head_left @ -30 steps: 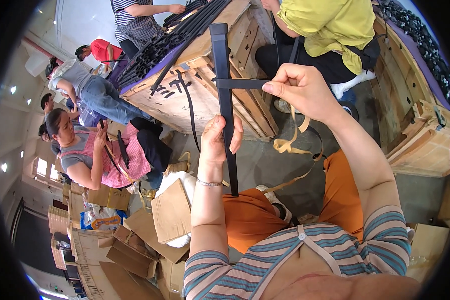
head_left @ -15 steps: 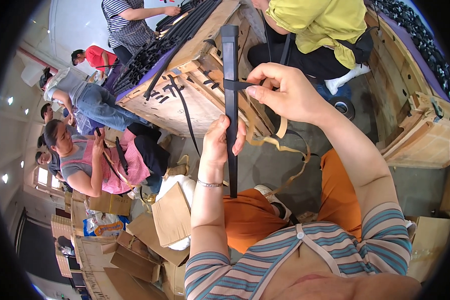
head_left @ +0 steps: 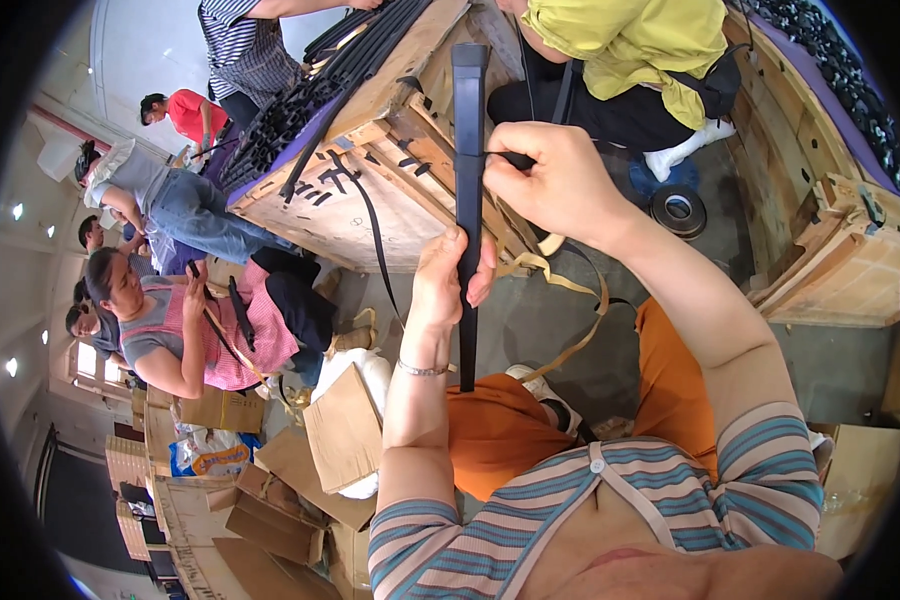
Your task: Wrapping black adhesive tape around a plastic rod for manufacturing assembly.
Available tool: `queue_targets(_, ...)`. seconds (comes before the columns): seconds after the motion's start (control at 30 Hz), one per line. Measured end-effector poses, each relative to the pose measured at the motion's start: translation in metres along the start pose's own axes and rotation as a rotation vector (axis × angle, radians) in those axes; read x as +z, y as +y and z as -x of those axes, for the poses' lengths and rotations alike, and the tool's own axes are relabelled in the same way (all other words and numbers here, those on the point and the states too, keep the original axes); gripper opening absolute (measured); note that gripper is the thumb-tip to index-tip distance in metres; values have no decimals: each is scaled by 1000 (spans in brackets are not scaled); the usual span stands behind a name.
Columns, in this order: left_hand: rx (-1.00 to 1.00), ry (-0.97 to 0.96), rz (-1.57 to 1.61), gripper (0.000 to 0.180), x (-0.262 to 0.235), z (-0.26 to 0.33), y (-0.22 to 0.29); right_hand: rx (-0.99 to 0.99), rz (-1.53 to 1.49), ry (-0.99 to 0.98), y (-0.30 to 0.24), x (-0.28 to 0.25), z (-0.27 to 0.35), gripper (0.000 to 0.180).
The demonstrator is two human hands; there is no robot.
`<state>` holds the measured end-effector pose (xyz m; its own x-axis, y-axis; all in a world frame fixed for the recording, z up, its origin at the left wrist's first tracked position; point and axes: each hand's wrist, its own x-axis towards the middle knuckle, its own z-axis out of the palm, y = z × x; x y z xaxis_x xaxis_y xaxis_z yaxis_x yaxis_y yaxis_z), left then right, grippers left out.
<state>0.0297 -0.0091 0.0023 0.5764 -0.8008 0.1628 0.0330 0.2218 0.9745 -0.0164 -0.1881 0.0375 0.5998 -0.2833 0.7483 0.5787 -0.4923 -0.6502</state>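
My left hand (head_left: 442, 275) is wrapped round the lower half of a long black tapered tube (head_left: 468, 110), held upright with its wide end at the top. A narrow black tape strip (head_left: 511, 160) circles the tube above that hand. At the tube's right side my right hand (head_left: 560, 180) is closed, its fingers pinching the strip and pressed near the tube. Below it a tan backing strip (head_left: 576, 345) hangs in loose curls over the floor; its upper end is hidden behind the tube and my right hand.
A wooden crate bench (head_left: 320, 220) stands ahead left, with black tubes (head_left: 355, 85) piled on top and a black strip (head_left: 375, 230) hanging down. A tape roll (head_left: 678, 211) lies on the floor. A person in yellow (head_left: 630, 50) sits ahead. Cardboard boxes (head_left: 280, 505) lie at lower left.
My right hand has drawn in closer to the tube and its fingers have closed further. The strip lies tighter round the tube, and the tan backing has swung. My left hand keeps its hold.
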Motion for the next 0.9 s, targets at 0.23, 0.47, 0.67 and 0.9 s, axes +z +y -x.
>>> queue_targets(0.23, 72, -219, 295, 56, 15, -2, 18, 656, -494, -195, 37, 8, -10, 20)
queue_targets(0.47, -23, -382, 542, 52, 18, -6, 8, 461, -1173, -364, -8, 1, -10, 34)
queue_targets(0.67, -83, -420, 651, 51, 22, -10, -1, 316, -896, -412, -13, -2, -12, 33)
queue_targets(0.9, -96, -489, 759, 50, 27, -15, -6, 343, -1096, -523, -1, -13, -11, 34)
